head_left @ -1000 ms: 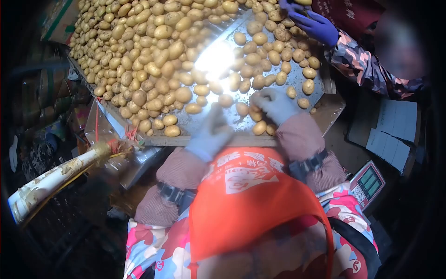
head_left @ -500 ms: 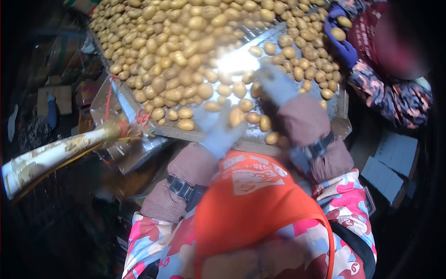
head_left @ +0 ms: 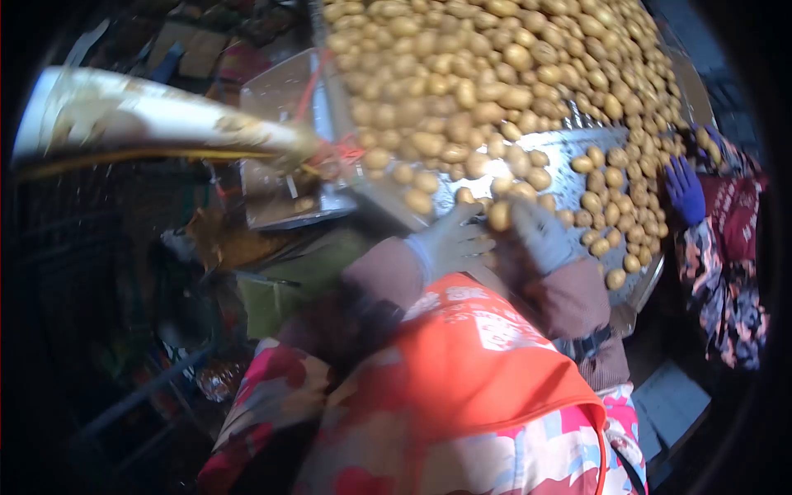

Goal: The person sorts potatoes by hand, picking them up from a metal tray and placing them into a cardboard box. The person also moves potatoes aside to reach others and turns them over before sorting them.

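Note:
My left hand (head_left: 452,240), in a pale grey-blue glove, is at the near edge of the metal sorting table (head_left: 569,157). Its fingers are stretched out and apart, with nothing in them. Close on its right, my right hand (head_left: 542,236) wears a matching glove and has its fingers curled at a potato (head_left: 500,215); motion blur softens the grip. More loose potatoes (head_left: 518,162) lie just beyond both hands, and some surfaces there are washed out by bright light.
A large potato heap (head_left: 495,66) covers the far side. A smaller group (head_left: 615,198) lies at right, near a co-worker's purple glove (head_left: 685,190). A white pole (head_left: 165,115) with red ties juts in from the left, above a clear-lined box (head_left: 285,177).
The view has swung left, so the table appears farther right. My left hand has let go of the potato it held. My two hands have come closer together at the near edge.

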A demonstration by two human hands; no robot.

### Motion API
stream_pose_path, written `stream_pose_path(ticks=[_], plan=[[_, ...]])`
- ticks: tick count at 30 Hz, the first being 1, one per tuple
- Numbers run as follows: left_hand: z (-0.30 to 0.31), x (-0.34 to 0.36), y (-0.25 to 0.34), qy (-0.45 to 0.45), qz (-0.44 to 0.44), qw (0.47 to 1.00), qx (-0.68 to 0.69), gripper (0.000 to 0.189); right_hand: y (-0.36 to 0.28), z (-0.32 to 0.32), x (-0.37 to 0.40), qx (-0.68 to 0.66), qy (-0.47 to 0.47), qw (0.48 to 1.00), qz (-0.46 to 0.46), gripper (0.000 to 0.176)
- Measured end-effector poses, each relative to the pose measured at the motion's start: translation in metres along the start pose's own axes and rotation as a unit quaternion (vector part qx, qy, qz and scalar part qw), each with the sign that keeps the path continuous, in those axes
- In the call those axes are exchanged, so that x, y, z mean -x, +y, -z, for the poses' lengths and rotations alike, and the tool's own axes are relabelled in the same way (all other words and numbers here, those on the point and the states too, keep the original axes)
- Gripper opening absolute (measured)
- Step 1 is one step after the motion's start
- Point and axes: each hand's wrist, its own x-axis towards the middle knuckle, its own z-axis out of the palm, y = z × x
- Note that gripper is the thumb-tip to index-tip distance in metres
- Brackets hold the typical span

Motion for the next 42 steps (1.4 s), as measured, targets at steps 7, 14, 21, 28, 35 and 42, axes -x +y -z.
stream_pose_path(ticks=[7, 14, 21, 28, 35, 42], plan=[[0.078, 0.108, 0.048, 0.149, -0.083, 0.973, 0.153, 0.024, -0.013, -0.072, 0.02, 0.223, 0.01, 0.941, 0.256, 0.029], [0.329, 0.33, 0.114, 0.218, -0.541, 0.706, 0.401, 0.031, 0.025, -0.065, -0.02, 0.363, -0.003, 0.928, 0.077, 0.03], [0.36, 0.436, 0.166, 0.644, -0.299, 0.59, -0.385, 0.046, -0.015, -0.086, -0.102, 0.24, 0.065, 0.941, 0.231, 0.036], [0.195, 0.31, 0.094, 0.254, -0.175, 0.951, -0.004, 0.044, -0.11, -0.091, -0.127, 0.297, 0.174, 0.926, 0.156, 0.038], [0.126, 0.202, 0.067, 0.044, -0.086, 0.976, -0.194, 0.045, -0.169, -0.128, -0.15, 0.556, 0.049, 0.825, 0.094, 0.044], [0.065, 0.163, 0.077, 0.033, 0.032, 0.982, -0.181, 0.054, -0.16, -0.124, -0.152, 0.573, -0.04, 0.819, 0.017, 0.036]])
